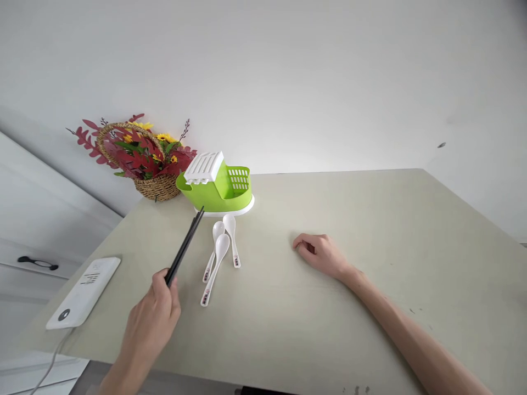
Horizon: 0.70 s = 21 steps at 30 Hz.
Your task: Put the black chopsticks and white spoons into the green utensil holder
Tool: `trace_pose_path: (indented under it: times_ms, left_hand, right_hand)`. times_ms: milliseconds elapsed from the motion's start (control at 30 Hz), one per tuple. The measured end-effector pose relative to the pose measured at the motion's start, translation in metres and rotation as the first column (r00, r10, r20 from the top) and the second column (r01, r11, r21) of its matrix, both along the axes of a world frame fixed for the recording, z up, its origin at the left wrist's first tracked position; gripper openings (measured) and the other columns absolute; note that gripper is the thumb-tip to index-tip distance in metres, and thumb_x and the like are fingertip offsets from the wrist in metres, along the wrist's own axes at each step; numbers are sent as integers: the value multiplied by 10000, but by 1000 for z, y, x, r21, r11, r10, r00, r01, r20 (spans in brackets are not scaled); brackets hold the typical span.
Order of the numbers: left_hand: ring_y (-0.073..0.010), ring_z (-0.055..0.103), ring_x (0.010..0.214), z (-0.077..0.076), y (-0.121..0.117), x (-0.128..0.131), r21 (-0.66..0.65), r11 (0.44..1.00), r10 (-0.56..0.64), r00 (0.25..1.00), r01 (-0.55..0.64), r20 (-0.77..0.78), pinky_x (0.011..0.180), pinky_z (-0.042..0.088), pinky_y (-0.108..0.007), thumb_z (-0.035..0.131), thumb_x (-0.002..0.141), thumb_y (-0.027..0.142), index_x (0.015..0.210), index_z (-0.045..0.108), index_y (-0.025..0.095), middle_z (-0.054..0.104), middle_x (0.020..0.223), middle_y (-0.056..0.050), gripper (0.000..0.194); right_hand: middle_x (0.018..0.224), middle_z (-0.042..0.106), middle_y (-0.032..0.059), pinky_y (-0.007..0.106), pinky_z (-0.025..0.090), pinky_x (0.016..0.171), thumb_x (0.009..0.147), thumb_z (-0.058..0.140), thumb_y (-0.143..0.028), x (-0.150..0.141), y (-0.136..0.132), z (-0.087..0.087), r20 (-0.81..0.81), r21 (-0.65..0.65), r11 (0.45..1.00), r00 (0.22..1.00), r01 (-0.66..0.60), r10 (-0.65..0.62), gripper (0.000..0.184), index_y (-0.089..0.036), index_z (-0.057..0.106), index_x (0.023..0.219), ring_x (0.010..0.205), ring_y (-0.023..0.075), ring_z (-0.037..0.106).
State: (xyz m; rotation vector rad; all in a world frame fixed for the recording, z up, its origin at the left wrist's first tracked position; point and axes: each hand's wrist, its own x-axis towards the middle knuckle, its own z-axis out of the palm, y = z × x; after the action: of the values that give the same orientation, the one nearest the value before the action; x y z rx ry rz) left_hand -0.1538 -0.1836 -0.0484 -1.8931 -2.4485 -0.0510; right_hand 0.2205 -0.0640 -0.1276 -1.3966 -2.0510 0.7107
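Note:
A bundle of black chopsticks [186, 243] is gripped in my left hand [153, 311], with the tips pointing up and away toward the holder. To the right of them, three white spoons [222, 245] lie close together on the table, bowls facing away from me and printed handles toward me. Behind the spoons stands a green and white utensil holder [206, 197] with a slotted white top and a lattice-walled compartment. My right hand [323, 255] rests on the tabletop right of the spoons, its fingers loosely curled in and nothing seen in them.
A wicker basket [158, 188] of red and yellow artificial flowers stands at the back left, against the holder. A white power strip [84, 293] with a cord lies along the left side of the pale table [370, 219]. White drawers [24, 241] flank the left; a wall closes the back.

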Motion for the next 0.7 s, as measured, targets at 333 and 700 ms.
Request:
trace_pose_path:
  times_ms: [333,700]
  left_hand:
    - [-243,730,635,-22,-16,76,154,878,-475,865,453,162,549,484,-316,285,1090,313,1203,453,208,721,805,-39,228]
    - [-215,690,588,-36,-1,143,96,818,-575,810,568,116,512,459,-316,308,1084,188,1220,425,166,693,797,-22,180]
  right_hand:
    - [618,554,-47,274,388,623,868,481,-260,0,0,2,-97,-18,1000,995,-1,-1,227,-252,708,867,570,131,468]
    - [891,694,29,281,465,604,956,459,-416,12,17,-7,-514,-165,924,770,344,-378,286,-235,649,1069,689,163,631]
